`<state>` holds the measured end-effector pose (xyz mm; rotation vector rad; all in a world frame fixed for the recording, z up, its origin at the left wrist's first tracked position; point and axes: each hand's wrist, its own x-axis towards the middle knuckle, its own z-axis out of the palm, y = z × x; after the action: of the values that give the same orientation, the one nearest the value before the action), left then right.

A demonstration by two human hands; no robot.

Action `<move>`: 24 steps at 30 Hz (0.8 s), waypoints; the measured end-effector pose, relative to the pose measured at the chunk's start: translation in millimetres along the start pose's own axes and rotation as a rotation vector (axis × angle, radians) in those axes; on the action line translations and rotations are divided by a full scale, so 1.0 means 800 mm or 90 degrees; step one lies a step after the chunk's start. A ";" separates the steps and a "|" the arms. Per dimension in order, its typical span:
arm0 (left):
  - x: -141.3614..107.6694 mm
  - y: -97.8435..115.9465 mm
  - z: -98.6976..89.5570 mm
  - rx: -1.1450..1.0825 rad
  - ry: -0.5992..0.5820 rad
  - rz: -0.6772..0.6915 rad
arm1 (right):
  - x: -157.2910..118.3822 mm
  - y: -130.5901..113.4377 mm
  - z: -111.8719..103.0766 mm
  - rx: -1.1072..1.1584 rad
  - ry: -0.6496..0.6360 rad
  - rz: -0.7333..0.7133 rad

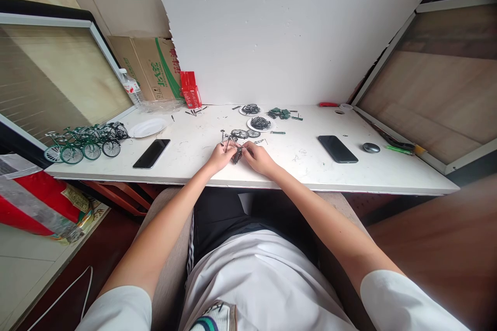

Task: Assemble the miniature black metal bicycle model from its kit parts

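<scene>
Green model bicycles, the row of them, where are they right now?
In the head view, the green model bicycles stand at the left end of the white table, left of the black phone and the white plate.

2 hands hold a small dark part.

Tabletop open rightward to phone, wheels ahead

Forward and down it looks, this one view, from the wearer's head: white shirt very close along the bottom, left hand and right hand farther off near the middle, tabletop spanning nearly the whole width, white board standing beyond it.
</scene>
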<state>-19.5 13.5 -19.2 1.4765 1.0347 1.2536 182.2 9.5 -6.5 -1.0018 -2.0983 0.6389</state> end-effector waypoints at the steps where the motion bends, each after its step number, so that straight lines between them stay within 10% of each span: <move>1: 0.000 0.000 0.000 0.000 0.000 0.000 | 0.000 0.000 0.000 -0.001 0.000 0.000; 24: 0.000 -0.001 0.000 0.005 -0.002 0.010 | 0.000 -0.001 0.000 -0.001 -0.001 -0.002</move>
<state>-19.5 13.5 -19.7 1.4954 1.0283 1.2596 182.2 8.9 -6.0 -1.0000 -2.1019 0.6369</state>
